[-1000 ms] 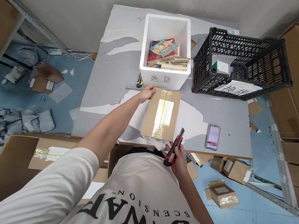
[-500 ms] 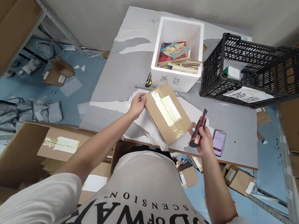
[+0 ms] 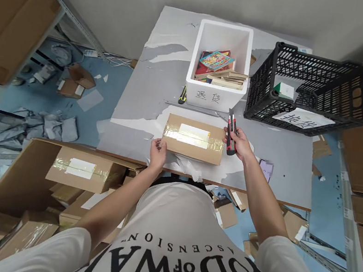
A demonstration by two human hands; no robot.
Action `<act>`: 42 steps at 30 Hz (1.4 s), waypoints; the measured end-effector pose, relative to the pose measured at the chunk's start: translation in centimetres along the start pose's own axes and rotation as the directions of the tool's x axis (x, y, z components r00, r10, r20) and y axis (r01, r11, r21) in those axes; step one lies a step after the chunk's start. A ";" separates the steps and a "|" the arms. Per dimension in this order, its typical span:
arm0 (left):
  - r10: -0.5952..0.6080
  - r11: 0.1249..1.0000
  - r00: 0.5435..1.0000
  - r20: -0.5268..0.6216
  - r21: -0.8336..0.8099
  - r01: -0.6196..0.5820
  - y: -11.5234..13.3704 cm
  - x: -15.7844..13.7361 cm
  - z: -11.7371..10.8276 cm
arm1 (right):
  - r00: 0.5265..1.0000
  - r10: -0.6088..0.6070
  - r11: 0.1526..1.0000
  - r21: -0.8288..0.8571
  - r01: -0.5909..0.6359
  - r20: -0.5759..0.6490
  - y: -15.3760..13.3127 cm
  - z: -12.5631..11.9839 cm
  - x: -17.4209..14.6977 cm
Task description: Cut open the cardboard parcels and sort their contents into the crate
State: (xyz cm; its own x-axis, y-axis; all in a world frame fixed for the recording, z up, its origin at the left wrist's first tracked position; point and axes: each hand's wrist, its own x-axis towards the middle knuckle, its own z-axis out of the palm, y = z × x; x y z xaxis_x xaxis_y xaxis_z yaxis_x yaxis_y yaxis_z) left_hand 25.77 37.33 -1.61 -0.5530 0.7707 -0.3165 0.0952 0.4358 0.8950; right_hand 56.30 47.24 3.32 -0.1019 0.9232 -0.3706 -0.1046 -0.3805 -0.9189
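Observation:
A taped cardboard box (image 3: 172, 147) with a white label lies lengthwise in front of me at the table's near edge, over white paper. My left hand (image 3: 157, 154) grips its lower left corner, fingers closed and thumb on top. A black and red utility knife (image 3: 231, 135) is held in my right hand (image 3: 241, 144), its tip pointing away from me. Some fingers of that hand touch the box's right end. To the right of it a phone (image 3: 266, 169) rests on the table, partly covered by my forearm.
Behind the box stand a white foam box (image 3: 214, 98) holding books and a black plastic crate (image 3: 315, 91) with a small green-and-white box inside. A yellow-black cutter (image 3: 183, 95) lies by the foam box. Below left, a large carton (image 3: 16, 177) holds several parcels.
The box has turned from slanted to nearly level across the table and come down flatter. My left hand has moved down toward me; my right hand with the knife has moved away and left.

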 end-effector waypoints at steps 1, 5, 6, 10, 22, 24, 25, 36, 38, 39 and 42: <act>0.092 0.993 0.996 -0.020 0.076 -0.090 0.0 0.2 -0.1 | 0.999 -0.043 0.999 -0.013 0.043 -0.020 0.5 -0.3 -0.5; 0.505 0.769 0.858 0.099 0.400 -0.499 1.1 0.2 -0.3 | 0.988 -0.083 0.988 -0.142 0.065 -0.128 2.8 -2.6 -4.0; 0.566 0.675 0.802 0.189 0.452 -0.583 1.6 0.1 -0.2 | 0.992 -0.047 0.983 -0.183 0.025 -0.120 3.5 -3.2 -5.2; 0.567 0.288 0.572 0.593 0.508 -0.812 3.2 -0.2 1.0 | 0.996 0.086 0.957 -0.275 -0.090 -0.026 5.4 -4.2 -8.9; 0.410 0.089 0.595 0.691 0.619 -0.781 3.4 -0.6 2.5 | 0.992 0.123 0.942 -0.317 -0.110 0.019 5.0 -3.3 -10.2; 0.398 0.088 0.611 0.684 0.634 -0.768 3.3 -0.7 2.6 | 0.990 0.139 0.925 -0.359 -0.123 0.019 4.6 -3.4 -10.3; 0.393 0.086 0.616 0.682 0.640 -0.763 3.2 -0.8 2.7 | 0.989 0.148 0.913 -0.387 -0.129 0.021 4.3 -3.5 -10.3; 0.351 0.125 0.648 0.676 0.652 -0.748 3.1 -1.0 2.9 | 0.963 0.219 0.828 -0.551 -0.099 0.155 2.6 -4.9 -12.1; 0.344 0.133 0.651 0.677 0.651 -0.747 3.2 -1.0 3.0 | 0.936 0.277 0.828 -0.548 -0.117 0.219 3.3 -5.2 -12.8; 0.342 0.137 0.651 0.678 0.650 -0.748 3.2 -1.0 3.0 | 0.919 0.305 0.830 -0.543 -0.129 0.248 3.7 -5.3 -13.2; 0.343 0.147 0.655 0.673 0.651 -0.745 3.4 -1.0 3.0 | 0.906 0.333 0.839 -0.521 -0.159 0.260 4.4 -5.2 -13.8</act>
State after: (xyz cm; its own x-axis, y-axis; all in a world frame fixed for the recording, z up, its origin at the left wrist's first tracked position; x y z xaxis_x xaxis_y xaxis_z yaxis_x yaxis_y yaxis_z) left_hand 29.16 39.41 0.81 0.2275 0.9673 -0.1120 0.9645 -0.2080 0.1626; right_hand 62.38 33.11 3.68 -0.3844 0.6957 -0.6068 0.4438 -0.4371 -0.7823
